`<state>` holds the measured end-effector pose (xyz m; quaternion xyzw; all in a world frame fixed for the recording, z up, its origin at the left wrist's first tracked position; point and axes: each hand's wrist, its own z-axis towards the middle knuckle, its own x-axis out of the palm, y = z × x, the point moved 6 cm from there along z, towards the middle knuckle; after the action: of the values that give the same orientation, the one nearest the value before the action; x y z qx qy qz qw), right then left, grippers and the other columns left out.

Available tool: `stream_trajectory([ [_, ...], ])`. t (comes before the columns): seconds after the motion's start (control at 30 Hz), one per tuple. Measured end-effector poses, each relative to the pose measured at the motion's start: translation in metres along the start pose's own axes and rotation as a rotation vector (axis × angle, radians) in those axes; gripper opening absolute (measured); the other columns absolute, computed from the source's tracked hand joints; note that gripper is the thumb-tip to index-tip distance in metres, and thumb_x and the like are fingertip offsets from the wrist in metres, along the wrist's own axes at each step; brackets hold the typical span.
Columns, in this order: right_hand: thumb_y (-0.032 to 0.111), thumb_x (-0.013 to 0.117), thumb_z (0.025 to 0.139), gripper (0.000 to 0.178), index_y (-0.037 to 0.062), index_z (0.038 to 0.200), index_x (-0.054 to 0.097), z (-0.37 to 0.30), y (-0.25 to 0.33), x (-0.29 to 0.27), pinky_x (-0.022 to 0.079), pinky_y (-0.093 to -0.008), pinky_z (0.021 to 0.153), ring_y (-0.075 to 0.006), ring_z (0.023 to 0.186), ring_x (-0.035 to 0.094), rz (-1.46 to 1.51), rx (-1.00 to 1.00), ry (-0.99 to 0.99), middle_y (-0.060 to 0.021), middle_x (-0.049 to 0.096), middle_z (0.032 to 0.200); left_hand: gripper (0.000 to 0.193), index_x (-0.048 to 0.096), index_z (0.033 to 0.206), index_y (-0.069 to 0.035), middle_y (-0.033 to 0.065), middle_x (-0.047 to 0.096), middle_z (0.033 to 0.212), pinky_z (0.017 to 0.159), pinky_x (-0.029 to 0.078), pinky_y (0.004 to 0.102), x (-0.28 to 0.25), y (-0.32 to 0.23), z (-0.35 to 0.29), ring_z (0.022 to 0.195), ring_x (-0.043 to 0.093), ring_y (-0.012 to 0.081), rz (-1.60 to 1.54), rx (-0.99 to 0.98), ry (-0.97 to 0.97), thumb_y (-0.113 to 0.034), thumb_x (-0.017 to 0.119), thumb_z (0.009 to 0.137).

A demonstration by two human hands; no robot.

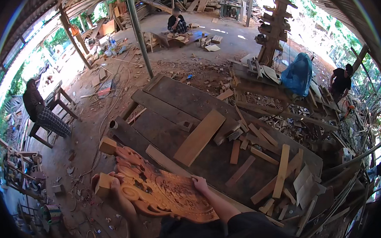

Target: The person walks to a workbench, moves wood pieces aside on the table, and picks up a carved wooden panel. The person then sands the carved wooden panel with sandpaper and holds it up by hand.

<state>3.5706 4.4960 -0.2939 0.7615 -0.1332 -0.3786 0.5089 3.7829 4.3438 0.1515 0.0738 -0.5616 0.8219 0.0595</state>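
A carved wooden panel (159, 187), reddish brown with scrolls and pierced openwork, lies slanted in front of my body. My right hand (200, 185) is closed over its far edge. At the panel's left end, my left hand (120, 196) is wrapped round a square-ended wooden block (103, 185). I cannot tell whether this block is joined to the panel. A second square-ended block (108, 145) sticks out at the panel's far left corner. The panel's near edge is partly hidden by my dark clothing.
Beyond the panel stands a dark wooden workbench (164, 105) bearing a broad plank (200, 137) and several offcuts (281, 170). A metal post (138, 35) rises behind it. A blue plastic bag (298, 74) sits right. People are at left (41, 105), far back (177, 22) and right (341, 81).
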Motion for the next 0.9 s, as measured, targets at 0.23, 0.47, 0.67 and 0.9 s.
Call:
stream_trajectory([
  [0.23, 0.022, 0.054, 0.091, 0.031, 0.0107, 0.117, 0.064, -0.030, -0.002, -0.019, 0.048, -0.0389, 0.094, -0.0365, 0.105, 0.061, -0.060, 0.111, 0.088, -0.0170, 0.065, 0.111, 0.047, 0.034, 0.129, -0.003, 0.0135, 0.052, 0.105, 0.079, 0.048, 0.0308, 0.005, -0.005, 0.000, 0.086, 0.055, 0.0185, -0.044, 0.002, 0.035, -0.001, 0.052, 0.086],
  [0.47, 0.030, 0.052, 0.092, 0.039, 0.0156, 0.127, 0.058, -0.088, -0.009, -0.059, 0.046, -0.0409, 0.095, -0.0373, 0.110, 0.058, -0.079, 0.122, 0.179, -0.0177, 0.062, 0.119, 0.045, 0.037, 0.127, -0.001, 0.0128, 0.053, 0.102, 0.079, 0.048, 0.0297, -0.002, 0.006, 0.000, 0.086, 0.055, 0.0180, -0.101, 0.002, 0.016, -0.001, 0.054, 0.086],
  [0.67, 0.032, 0.052, 0.094, 0.041, 0.0139, 0.131, 0.055, -0.155, -0.031, -0.098, 0.044, -0.0382, 0.099, -0.0311, 0.116, 0.057, 0.004, 0.154, 0.316, -0.0111, 0.060, 0.127, 0.034, 0.047, 0.117, 0.006, 0.0094, 0.057, 0.094, 0.076, 0.048, 0.0283, -0.012, 0.022, 0.011, 0.083, 0.056, 0.0162, 0.058, -0.027, -0.023, -0.014, 0.058, 0.092],
  [0.9, 0.038, 0.049, 0.098, 0.047, 0.0171, 0.140, 0.046, -0.239, -0.015, -0.140, 0.041, -0.0368, 0.102, -0.0288, 0.124, 0.051, -0.041, 0.179, 0.438, -0.0075, 0.047, 0.143, 0.033, 0.046, 0.115, 0.004, 0.0091, 0.056, 0.092, 0.075, 0.048, 0.0283, 0.004, 0.003, 0.008, 0.083, 0.056, 0.0160, 0.065, 0.065, 0.020, -0.015, 0.059, 0.092],
])
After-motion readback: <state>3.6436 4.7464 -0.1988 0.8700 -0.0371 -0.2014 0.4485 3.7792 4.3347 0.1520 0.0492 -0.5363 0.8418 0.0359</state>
